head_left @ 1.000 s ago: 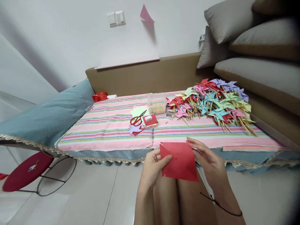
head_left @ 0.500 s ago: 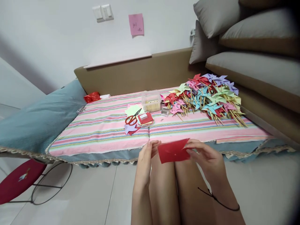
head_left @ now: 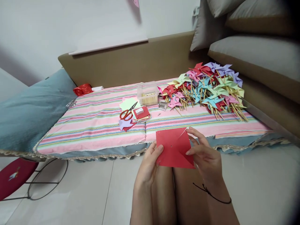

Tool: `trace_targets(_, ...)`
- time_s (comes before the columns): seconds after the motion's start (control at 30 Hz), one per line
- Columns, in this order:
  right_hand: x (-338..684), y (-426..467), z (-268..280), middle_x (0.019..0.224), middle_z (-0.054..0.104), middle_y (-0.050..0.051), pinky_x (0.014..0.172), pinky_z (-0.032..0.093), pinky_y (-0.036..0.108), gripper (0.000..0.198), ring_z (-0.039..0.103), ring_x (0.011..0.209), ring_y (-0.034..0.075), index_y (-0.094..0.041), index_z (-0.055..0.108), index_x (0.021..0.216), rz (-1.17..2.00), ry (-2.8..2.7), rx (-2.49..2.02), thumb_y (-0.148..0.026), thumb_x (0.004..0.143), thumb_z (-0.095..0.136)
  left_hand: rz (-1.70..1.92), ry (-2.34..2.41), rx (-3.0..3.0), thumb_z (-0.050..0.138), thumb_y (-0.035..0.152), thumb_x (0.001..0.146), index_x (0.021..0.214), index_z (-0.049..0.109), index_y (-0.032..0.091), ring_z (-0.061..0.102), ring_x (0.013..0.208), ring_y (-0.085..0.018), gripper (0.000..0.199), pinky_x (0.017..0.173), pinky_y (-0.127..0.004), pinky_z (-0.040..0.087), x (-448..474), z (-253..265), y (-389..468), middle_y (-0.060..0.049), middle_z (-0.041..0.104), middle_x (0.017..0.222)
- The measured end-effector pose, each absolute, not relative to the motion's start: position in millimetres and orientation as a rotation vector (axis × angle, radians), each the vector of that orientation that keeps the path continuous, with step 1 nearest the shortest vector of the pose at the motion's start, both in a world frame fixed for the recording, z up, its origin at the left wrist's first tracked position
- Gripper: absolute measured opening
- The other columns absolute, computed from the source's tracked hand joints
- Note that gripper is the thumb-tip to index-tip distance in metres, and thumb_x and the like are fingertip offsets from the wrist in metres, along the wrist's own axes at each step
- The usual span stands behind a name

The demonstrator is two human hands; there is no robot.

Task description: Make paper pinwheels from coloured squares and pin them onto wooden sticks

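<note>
A square sheet of red paper [head_left: 172,151] with a small hole in its middle is held up above my knees. Slits run inward from its right-hand corners. My left hand [head_left: 150,161] pinches its left edge, thumb on the front face. At the right edge, my right hand [head_left: 206,153] grips the sheet between thumb and fingers, and the lower right part bends there. Beyond the sheet on the striped cloth lie red-handled scissors [head_left: 127,114], a stack of red paper [head_left: 142,113] with a small white block on top, and cut purple paper [head_left: 125,123].
A heap of finished paper pinwheels [head_left: 203,87] on sticks covers the right of the striped cloth [head_left: 98,125]. A clear plastic box [head_left: 148,93] and a small clear case [head_left: 162,106] stand mid-cloth. A red stool [head_left: 17,176] is at lower left; grey cushions [head_left: 255,56] are stacked right.
The red sheet has tilted up, so its broad face now shows. My left hand has closed on its left edge with the thumb in front. The view has dipped lower.
</note>
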State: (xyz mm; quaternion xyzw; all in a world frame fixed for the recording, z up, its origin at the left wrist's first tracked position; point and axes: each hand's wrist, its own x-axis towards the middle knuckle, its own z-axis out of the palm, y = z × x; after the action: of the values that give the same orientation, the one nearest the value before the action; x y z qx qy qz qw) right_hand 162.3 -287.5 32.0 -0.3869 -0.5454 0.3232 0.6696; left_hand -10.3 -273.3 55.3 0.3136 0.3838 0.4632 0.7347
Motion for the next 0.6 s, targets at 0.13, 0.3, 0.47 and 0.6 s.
trace_targets(0.13, 167.6, -284.1, 26.3, 0.139, 0.053, 0.001, 0.106, 0.040, 0.048, 0.018, 0.043, 0.133, 0.030, -0.031, 0.076, 0.072, 0.827, -1.271, -0.889, -0.021, 0.084, 0.066, 1.060, 0.851, 0.735, 0.077, 0.028, 0.072, 0.118, 0.061, 0.014, 0.069, 0.096, -0.023, 0.050, 0.081, -0.030, 0.053, -6.9, 54.0, -270.7, -0.012, 0.072, 0.107)
trace_targets(0.3, 171.5, -282.1, 18.4, 0.148, 0.045, 0.002, 0.095, 0.051, 0.044, 0.011, 0.048, 0.130, 0.031, -0.030, 0.078, 0.085, 1.163, -1.170, -0.860, -0.026, 0.084, 0.067, 1.139, 0.936, 0.772, 0.078, 0.024, 0.070, 0.111, 0.063, 0.015, 0.070, 0.089, -0.020, 0.045, 0.077, -0.028, 0.055, -6.7, 51.6, -266.2, -0.010, 0.074, 0.105)
trace_targets(0.47, 174.3, -280.5, 11.2, 0.128, 0.064, 0.004, 0.089, 0.055, 0.039, 0.023, 0.063, 0.114, 0.026, -0.034, 0.074, 0.105, 1.322, -1.114, -0.935, -0.029, 0.083, 0.069, 1.124, 1.010, 0.822, 0.078, 0.025, 0.070, 0.109, 0.064, 0.016, 0.070, 0.087, -0.019, 0.042, 0.075, -0.027, 0.055, -11.3, 51.8, -265.5, -0.009, 0.073, 0.108)
trace_targets(0.6, 175.9, -280.2, 10.7, 0.104, 0.075, 0.005, 0.086, 0.057, 0.037, 0.021, 0.068, 0.103, 0.024, -0.032, 0.076, 0.101, 1.292, -1.180, -1.006, -0.032, 0.081, 0.071, 1.097, 1.045, 0.846, 0.078, 0.026, 0.070, 0.107, 0.064, 0.016, 0.070, 0.086, -0.020, 0.041, 0.074, -0.028, 0.055, -15.3, 52.9, -266.5, -0.009, 0.074, 0.105)
